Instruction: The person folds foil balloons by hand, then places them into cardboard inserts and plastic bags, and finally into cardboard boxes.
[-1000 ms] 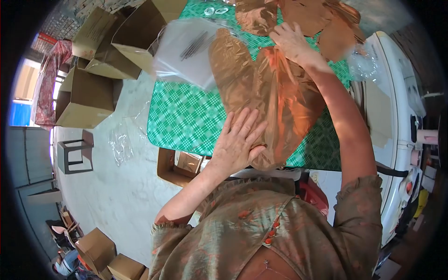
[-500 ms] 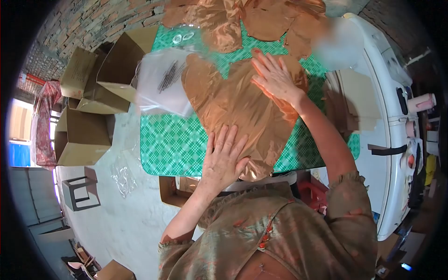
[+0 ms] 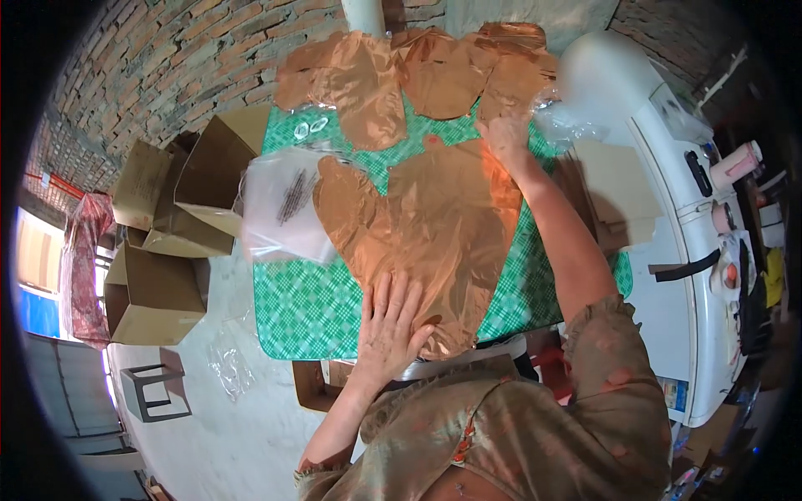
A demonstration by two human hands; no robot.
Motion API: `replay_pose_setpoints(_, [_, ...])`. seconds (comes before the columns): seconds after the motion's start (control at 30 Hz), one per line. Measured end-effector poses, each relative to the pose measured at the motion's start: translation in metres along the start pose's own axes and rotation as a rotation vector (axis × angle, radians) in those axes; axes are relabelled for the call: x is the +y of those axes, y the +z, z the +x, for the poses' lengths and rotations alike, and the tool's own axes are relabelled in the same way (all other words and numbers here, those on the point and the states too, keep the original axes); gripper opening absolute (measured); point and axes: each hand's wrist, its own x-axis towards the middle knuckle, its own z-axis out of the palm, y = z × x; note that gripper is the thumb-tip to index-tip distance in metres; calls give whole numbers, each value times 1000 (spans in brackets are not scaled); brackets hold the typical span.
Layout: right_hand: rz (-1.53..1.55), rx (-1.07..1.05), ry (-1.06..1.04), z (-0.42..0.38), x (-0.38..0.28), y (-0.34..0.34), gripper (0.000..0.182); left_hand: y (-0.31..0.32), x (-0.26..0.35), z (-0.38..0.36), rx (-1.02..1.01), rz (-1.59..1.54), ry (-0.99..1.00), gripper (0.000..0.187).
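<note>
A flat, copper-coloured foil balloon (image 3: 439, 217) lies spread on the green checked tablecloth (image 3: 305, 313), its surface creased. My left hand (image 3: 388, 330) rests flat on its lower left part, fingers stretched out and thumb apart. At the balloon's upper right corner my right hand (image 3: 505, 142) has its fingers curled down and closed on the edge; the fingertips are partly hidden. Beyond it, more copper foil balloons (image 3: 368, 96) lie across the far end of the table.
Clear plastic bags (image 3: 288, 204) lie at the table's left edge, with open cardboard boxes (image 3: 159, 296) beyond. Flat cardboard pieces (image 3: 614, 192) and a white appliance (image 3: 681, 292) stand at the right. A small dark stool (image 3: 156, 392) is on the floor at left.
My right hand has gone from lying flat on the balloon to curled fingers at its upper right corner. My left hand stays flat on the lower part. The camera view has tilted up.
</note>
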Motion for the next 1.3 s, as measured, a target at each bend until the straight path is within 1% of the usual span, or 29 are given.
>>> replay_pose_setpoints(0.1, [-30, 3, -38, 17, 4, 21, 29, 1, -4, -4, 36, -112, -7, 77])
replay_pose_setpoints(0.17, [15, 32, -45, 24, 3, 27, 35, 0, -5, -4, 45, -154, -42, 78])
replay_pose_setpoints(0.23, [71, 81, -119, 27, 6, 30, 27, -4, -3, -3, 19, -214, -95, 76])
replay_pose_setpoints(0.27, [98, 106, -157, 30, 8, 29, 23, -4, -4, -3, 37, -244, -100, 76])
replay_pose_setpoints(0.33, [83, 103, -157, 35, 14, 28, 21, -6, -9, -4, 69, -303, -113, 75])
replay_pose_setpoints(0.37, [78, 99, -158, 36, 17, 29, 21, -9, -12, -1, 114, -280, -112, 73])
replay_pose_setpoints(0.47, [263, 75, -42, 56, 29, 15, 24, -34, -14, 11, 159, -286, -115, 71])
replay_pose_setpoints(0.5, [220, -2, -45, 62, 33, 2, 27, -38, -17, 16, 178, -268, -113, 69])
replay_pose_setpoints(0.57, [184, 87, -88, 92, 50, 12, 27, -46, -24, 29, 210, -282, -49, 66])
replay_pose_setpoints(0.6, [214, 114, -63, 103, 58, 18, 27, -50, -25, 37, 224, -290, -16, 65])
replay_pose_setpoints(0.63, [245, 142, -38, 110, 63, 15, 28, -58, -21, 47, 232, -271, -45, 58])
replay_pose_setpoints(0.7, [403, 167, 103, 113, 66, -37, 31, -70, -19, 68, 190, -335, -38, 57])
replay_pose_setpoints(0.73, [439, 260, 118, 107, 68, -59, 30, -73, -20, 80, 169, -367, -33, 56])
replay_pose_setpoints(0.77, [475, 354, 133, 96, 70, -80, 30, -70, -23, 93, 175, -452, -20, 52])
replay_pose_setpoints(0.83, [589, 521, 135, 100, 79, -95, 25, -76, -19, 120, 106, -682, -49, 52])
replay_pose_setpoints(0.87, [668, 591, 124, 113, 86, -100, 21, -80, -17, 134, 68, -795, -64, 53])
replay_pose_setpoints(0.9, [748, 661, 114, 122, 92, -101, 18, -68, -24, 150, 15, -967, -95, 54])
replay_pose_setpoints(1.0, [558, 946, -372, 78, 64, -141, 16, -67, -20, 202, -45, -1202, -146, 64])
replay_pose_setpoints(1.07, [693, 723, -574, 17, 34, -167, 15, -67, -5, 232, -83, -1559, -217, 69])
replay_pose_setpoints(1.1, [737, 633, -695, 4, 21, -149, 14, -68, -1, 243, -98, -1737, -254, 72])
replay_pose_setpoints(1.17, [743, 602, -931, -38, -6, -141, 12, -87, 7, 252, -144, -1758, -342, 72])
replay_pose_setpoints(1.2, [702, 667, -1044, -67, -16, -153, 11, -94, 10, 257, -168, -1768, -385, 72])
replay_pose_setpoints(1.23, [672, 572, -1074, -87, -20, -145, 12, -76, 2, 267, -58, -1846, -340, 64])
replay_pose_setpoints(1.27, [641, 475, -1100, -102, -23, -140, 14, -83, 16, 265, 1, -1811, -355, 49])
replay_pose_setpoints(1.3, [639, 396, -1102, -117, -23, -137, 16, -76, 9, 266, -43, -1674, -325, 40])
